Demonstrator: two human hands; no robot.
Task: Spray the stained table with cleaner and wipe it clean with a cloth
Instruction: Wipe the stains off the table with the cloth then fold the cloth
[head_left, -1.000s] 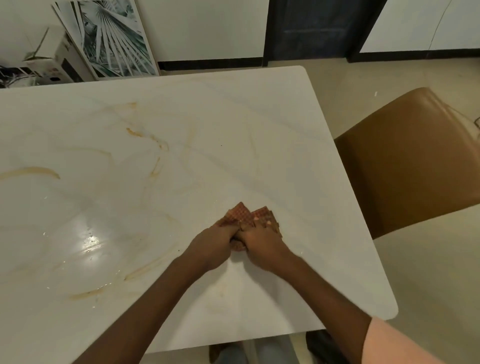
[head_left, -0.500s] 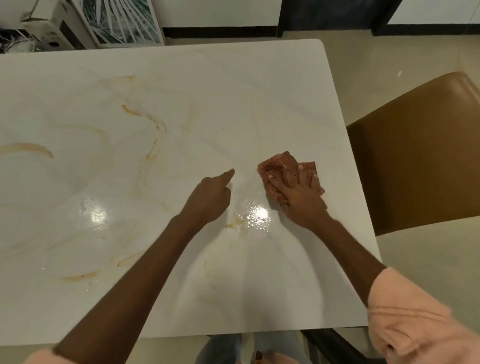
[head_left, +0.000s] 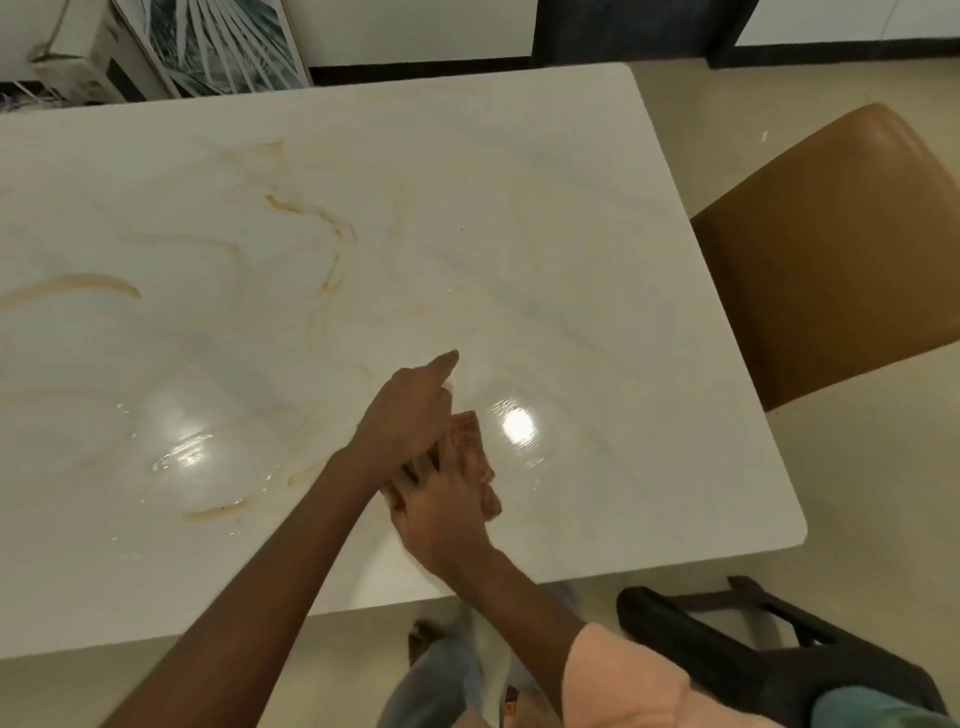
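I look down on the white desk (head_left: 519, 171), which fills most of my view; it is wet and glossy beside my hands, with two bright reflections on the film. Right of the hands stands a brown chair (head_left: 841, 249), pulled close to the desk's right edge. A framed picture (head_left: 208, 47) leans against the wall far beyond the hands to the left.

Brown streaks (head_left: 72, 285) are left on the desk, and all lie left of and beyond the hands: one long arc far left, a thin curl (head_left: 306, 210) further out, and a short smear (head_left: 215, 513) just left of my left forearm. The patch right of the hands looks clean to me.

The cloth (head_left: 475, 460), reddish and bunched, lies on the desk under my right hand (head_left: 441, 514), whose fingers lie spread flat over it and press it down. My left hand (head_left: 410, 415) crosses just above it, forefinger stretched forward, the rest loosely curled; I cannot tell whether it touches the cloth.

I judge the wiping part done. The next stroke has to carry the cloth leftward, toward the streaks. The right hand has the cloth, but the left arm lies across that path.
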